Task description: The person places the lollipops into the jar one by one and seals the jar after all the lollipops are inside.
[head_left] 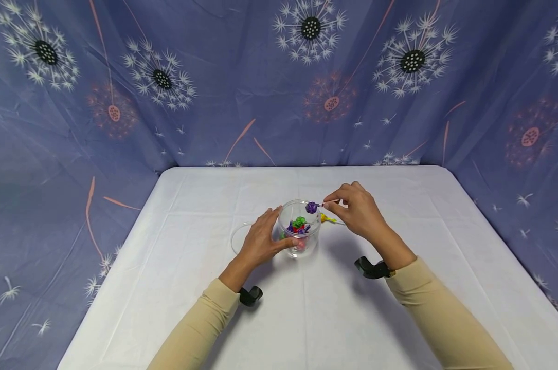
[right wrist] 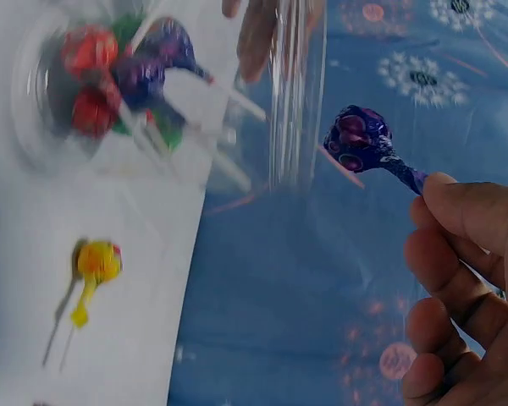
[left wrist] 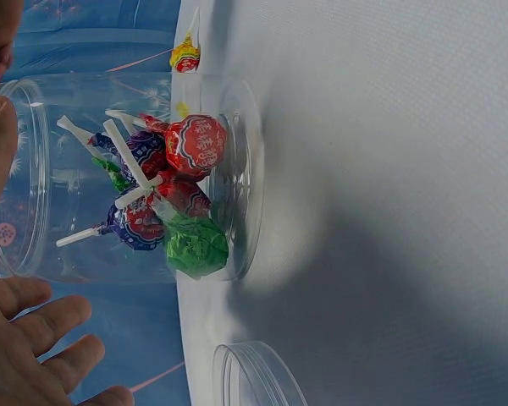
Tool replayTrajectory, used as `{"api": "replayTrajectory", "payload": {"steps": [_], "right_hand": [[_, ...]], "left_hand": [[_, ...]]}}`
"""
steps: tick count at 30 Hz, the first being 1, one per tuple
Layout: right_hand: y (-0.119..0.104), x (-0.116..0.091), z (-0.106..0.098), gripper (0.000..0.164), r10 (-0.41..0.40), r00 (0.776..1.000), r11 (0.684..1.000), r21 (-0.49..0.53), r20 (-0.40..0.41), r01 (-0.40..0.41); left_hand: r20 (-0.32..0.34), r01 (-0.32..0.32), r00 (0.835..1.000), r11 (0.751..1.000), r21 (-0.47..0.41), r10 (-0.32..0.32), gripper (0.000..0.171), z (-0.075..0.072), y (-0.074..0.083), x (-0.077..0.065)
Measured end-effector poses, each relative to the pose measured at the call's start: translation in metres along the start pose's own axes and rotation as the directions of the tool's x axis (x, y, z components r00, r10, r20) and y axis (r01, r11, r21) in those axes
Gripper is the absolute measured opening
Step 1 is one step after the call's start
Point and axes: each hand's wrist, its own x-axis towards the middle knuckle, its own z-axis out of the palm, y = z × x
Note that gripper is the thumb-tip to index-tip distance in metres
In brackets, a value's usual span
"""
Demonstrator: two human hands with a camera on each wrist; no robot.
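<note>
My right hand (head_left: 355, 208) pinches the stick end of a purple lollipop (head_left: 311, 207), whose wrapped head is held over the rim of a clear plastic jar (head_left: 312, 241). The right wrist view shows thumb and forefinger at the lollipop's twisted wrapper (right wrist: 404, 172). Around the jar's left side my left hand (head_left: 262, 239) holds it near the rim, thumb across the near side, fingers spread toward the far side. Inside the upright jar lie several wrapped lollipops, among them a green one (left wrist: 196, 245), a red one (left wrist: 196, 144) and a purple one (left wrist: 134, 227).
A yellow lollipop (right wrist: 99, 260) lies on the white tablecloth (head_left: 302, 318) just right of the jar. Left of the jar, partly behind my left hand, lies a clear round lid (left wrist: 252, 372). A blue dandelion-print curtain (head_left: 241, 82) hangs behind the table.
</note>
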Motion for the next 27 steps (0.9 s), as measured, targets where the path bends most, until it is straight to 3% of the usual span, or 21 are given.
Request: {"api": "replayTrajectory", "payload": {"steps": [11,21,27], "right_hand": [[-0.023,0.007,0.027,0.007,-0.087,0.989,0.996,-0.017,0.122,0.09],[-0.029,0.007,0.04,0.007,-0.105,0.971,0.989,-0.08,0.215,0.125],[-0.031,0.007,0.043,0.007,-0.097,0.965,0.991,-0.065,0.242,0.116]], "left_hand": [[-0.015,-0.036,0.999,0.999,0.006,0.036,0.093,0.0,-0.002,0.0],[-0.013,-0.022,1.0,1.0,-0.003,0.022,0.093,0.0,-0.001,0.0],[0.004,-0.027,1.0,1.0,0.015,0.027,0.093,-0.002,-0.002,-0.001]]}}
